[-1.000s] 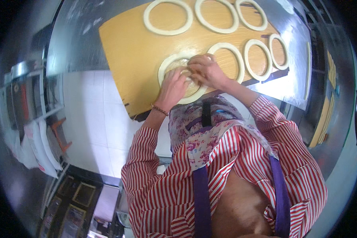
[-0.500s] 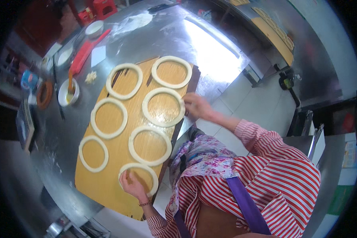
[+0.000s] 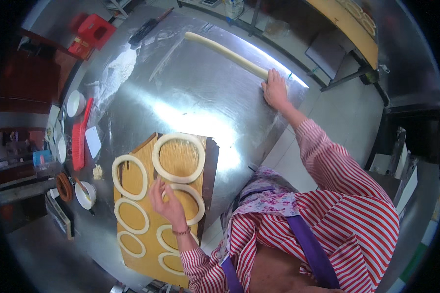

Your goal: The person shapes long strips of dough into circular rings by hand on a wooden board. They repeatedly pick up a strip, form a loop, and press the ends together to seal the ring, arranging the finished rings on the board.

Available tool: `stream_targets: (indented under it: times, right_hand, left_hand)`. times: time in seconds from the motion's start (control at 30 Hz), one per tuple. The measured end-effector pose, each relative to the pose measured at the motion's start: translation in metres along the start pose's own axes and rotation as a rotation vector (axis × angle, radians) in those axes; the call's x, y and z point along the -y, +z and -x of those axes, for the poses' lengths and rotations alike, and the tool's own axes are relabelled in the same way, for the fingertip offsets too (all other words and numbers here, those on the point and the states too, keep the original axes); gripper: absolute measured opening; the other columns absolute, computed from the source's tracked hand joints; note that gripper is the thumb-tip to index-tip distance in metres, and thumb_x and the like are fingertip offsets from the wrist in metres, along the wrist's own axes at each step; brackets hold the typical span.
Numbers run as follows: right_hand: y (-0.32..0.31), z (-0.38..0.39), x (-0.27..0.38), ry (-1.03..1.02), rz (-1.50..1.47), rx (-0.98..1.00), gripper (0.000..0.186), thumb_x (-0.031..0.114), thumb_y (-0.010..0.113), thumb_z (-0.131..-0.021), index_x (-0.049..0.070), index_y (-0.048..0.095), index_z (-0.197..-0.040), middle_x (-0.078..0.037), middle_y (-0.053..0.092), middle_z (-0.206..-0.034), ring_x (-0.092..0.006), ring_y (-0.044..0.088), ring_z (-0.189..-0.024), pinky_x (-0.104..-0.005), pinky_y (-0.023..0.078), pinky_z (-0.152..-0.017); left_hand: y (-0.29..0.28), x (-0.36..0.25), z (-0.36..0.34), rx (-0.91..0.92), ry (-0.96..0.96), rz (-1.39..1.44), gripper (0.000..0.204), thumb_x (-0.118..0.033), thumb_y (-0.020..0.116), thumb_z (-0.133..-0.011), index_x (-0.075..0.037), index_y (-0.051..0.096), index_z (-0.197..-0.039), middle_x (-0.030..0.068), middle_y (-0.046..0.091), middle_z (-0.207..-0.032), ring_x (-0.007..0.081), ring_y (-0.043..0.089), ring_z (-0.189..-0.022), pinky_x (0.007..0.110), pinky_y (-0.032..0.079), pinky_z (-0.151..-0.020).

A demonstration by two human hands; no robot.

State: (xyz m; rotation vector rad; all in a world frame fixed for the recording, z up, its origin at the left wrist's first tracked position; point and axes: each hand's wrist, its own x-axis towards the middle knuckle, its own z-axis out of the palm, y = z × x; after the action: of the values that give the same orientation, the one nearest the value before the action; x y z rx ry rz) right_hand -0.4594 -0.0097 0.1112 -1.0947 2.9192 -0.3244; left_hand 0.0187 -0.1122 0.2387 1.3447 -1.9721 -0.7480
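Note:
My left hand [image 3: 165, 201] hovers open, fingers spread, over a wooden board [image 3: 208, 166] that carries several pale dough rings; it is over the ring [image 3: 193, 205] just below the largest ring [image 3: 178, 157]. My right hand [image 3: 275, 90] is stretched out across the steel table [image 3: 190, 97] and lies flat on the near end of a long pale roll of dough [image 3: 225, 52] that runs away toward the table's far edge. Whether the fingers wrap the roll I cannot tell; the palm presses on it.
At the table's left stand a red brush [image 3: 79, 141], a white scraper [image 3: 93, 141], white bowls [image 3: 75, 102], a small dough lump [image 3: 98, 172] and a bowl with a utensil [image 3: 85, 194]. Flour is spread at the far left [image 3: 115, 73]. A red stool [image 3: 93, 29] stands beyond. A second board sits at the upper right [image 3: 349, 24].
The view has swung across the table. My right hand left the board's rings and reached out onto the long dough roll. My left hand moved up the board to a ring nearer the large one.

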Motion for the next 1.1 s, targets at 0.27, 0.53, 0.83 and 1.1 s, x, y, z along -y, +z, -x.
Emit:
stream_targets:
  times: [0.27,0.53,0.83,1.1]
  right_hand:
    - [-0.009,0.102,0.071,-0.045,0.025,0.023,0.073,0.025,0.060,-0.094,-0.005,0.026,-0.152,-0.023,0.027,-0.159,-0.0355,0.024,-0.149,-0.0510,0.016,-0.123]
    - [-0.025,0.116,0.068,-0.080,-0.119,0.011,0.067,0.011,0.071,-0.082,0.005,0.047,-0.143,-0.015,0.048,-0.148,-0.0309,0.046,-0.136,-0.0462,0.033,-0.111]
    - [-0.029,0.119,0.063,0.030,-0.277,-0.145,0.042,0.007,0.076,-0.075,0.010,0.067,-0.116,-0.010,0.065,-0.107,-0.0290,0.061,-0.097,-0.0399,0.048,-0.083]
    - [-0.021,0.112,0.039,0.060,-0.337,-0.068,0.029,0.013,0.072,-0.083,0.009,0.067,-0.111,-0.011,0.064,-0.102,-0.0306,0.062,-0.089,-0.0414,0.049,-0.076]
  left_hand:
    - [0.109,-0.032,-0.138,0.270,0.458,0.059,0.032,0.002,0.057,-0.092,0.001,0.063,-0.123,0.0163,0.060,-0.126,0.0292,0.063,-0.108,0.035,0.054,-0.087]
    - [0.301,-0.051,-0.304,0.465,0.890,-0.203,0.058,0.007,0.056,-0.082,-0.008,0.052,-0.138,0.0145,0.051,-0.143,0.0339,0.044,-0.137,0.044,0.037,-0.112]
    - [0.301,-0.055,-0.345,0.606,1.139,-0.515,0.026,-0.006,0.061,-0.085,-0.009,0.063,-0.111,0.0078,0.063,-0.115,0.0283,0.054,-0.118,0.045,0.041,-0.101]
    - [0.251,-0.060,-0.261,0.900,0.753,-0.489,0.028,-0.027,0.053,-0.092,-0.001,0.065,-0.091,0.0214,0.068,-0.083,0.0398,0.067,-0.078,0.052,0.052,-0.080]
